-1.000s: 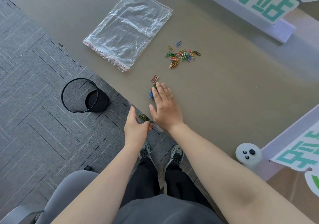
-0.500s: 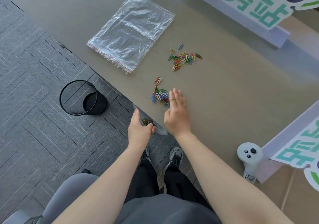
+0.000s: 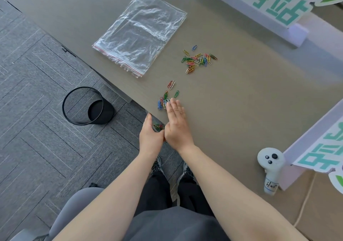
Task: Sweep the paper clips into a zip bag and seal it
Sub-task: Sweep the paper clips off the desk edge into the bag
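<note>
My left hand (image 3: 150, 136) holds a small clear zip bag (image 3: 158, 126) open at the table's near edge, with several coloured clips inside it. My right hand (image 3: 176, 123) stands on its edge on the table, fingers straight and together, right beside a small cluster of paper clips (image 3: 163, 100). Two more clips (image 3: 171, 84) lie just beyond that cluster. A larger pile of coloured paper clips (image 3: 198, 60) sits farther back on the table. Most of the held bag is hidden by my hands.
A stack of larger clear zip bags (image 3: 139, 34) lies at the back left of the brown table (image 3: 241, 101). A black mesh bin (image 3: 87, 106) stands on the floor left of the table. A white controller (image 3: 270, 166) and sign boards (image 3: 319, 148) are at the right.
My right hand lifted off the clips it covered, turned onto its edge and drew back toward the bag. The small cluster shifted toward the table edge.
</note>
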Motion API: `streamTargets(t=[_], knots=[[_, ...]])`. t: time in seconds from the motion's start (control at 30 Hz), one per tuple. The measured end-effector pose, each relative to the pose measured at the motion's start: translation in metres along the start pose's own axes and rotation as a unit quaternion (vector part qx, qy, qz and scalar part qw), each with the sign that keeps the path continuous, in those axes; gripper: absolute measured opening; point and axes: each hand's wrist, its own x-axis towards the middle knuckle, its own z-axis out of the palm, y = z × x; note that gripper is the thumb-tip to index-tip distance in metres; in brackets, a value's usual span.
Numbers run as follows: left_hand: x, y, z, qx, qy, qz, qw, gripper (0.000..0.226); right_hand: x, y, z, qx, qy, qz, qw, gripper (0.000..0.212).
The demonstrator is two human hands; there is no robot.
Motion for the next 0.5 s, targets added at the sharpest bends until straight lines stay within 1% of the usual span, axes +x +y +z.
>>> streamTargets(t=[0.2, 0.27, 0.33, 0.4, 0.43, 0.5], knots=[[-0.001, 0.002, -0.004, 0.022, 0.011, 0.001, 1.0, 0.07, -0.012, -0.013, 0.007, 0.055, -0.014, 0.005, 0.998, 0.057], [-0.001, 0.002, -0.006, 0.023, 0.011, 0.002, 1.0, 0.072, -0.012, -0.018, 0.005, 0.095, -0.018, 0.008, 0.995, 0.055], [0.001, 0.001, -0.007, 0.011, 0.006, -0.004, 1.0, 0.078, -0.006, -0.019, -0.004, 0.124, 0.002, 0.02, 0.992, 0.052], [0.002, 0.001, -0.007, -0.035, -0.008, -0.017, 0.999, 0.084, 0.012, -0.012, -0.017, 0.103, 0.038, 0.041, 0.993, 0.054], [0.002, 0.0, -0.008, -0.051, -0.013, -0.019, 0.998, 0.086, 0.023, -0.007, -0.025, 0.079, 0.044, 0.048, 0.995, 0.056], [0.004, -0.002, -0.008, -0.059, -0.015, -0.016, 0.998, 0.085, 0.045, 0.001, -0.037, 0.022, 0.023, 0.048, 0.998, 0.059]])
